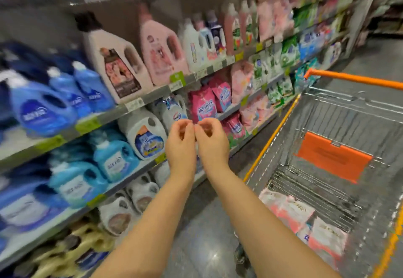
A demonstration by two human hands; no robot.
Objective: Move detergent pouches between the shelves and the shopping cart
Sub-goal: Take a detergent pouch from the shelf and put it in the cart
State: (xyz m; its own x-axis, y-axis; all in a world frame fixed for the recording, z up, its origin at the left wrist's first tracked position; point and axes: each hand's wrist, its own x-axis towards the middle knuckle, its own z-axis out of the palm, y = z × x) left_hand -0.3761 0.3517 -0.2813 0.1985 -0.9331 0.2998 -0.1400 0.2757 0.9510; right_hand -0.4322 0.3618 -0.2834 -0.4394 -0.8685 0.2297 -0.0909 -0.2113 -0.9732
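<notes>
Head view: the left hand [180, 141] and right hand [211, 140] are raised side by side at centre frame, fingers curled inward, nothing visible in either; just beyond them, pink detergent pouches [205, 106] stand on the shelves [109, 114]; pink-and-white pouches [305, 216] lie in the shopping cart [349, 112] at lower right; this looks like a reach between transfers; next, both hands should uncurl and take one pouch by its sides; motion blur leaves the labels on pouches and blue detergent bottles [43, 110] unreadable.
</notes>
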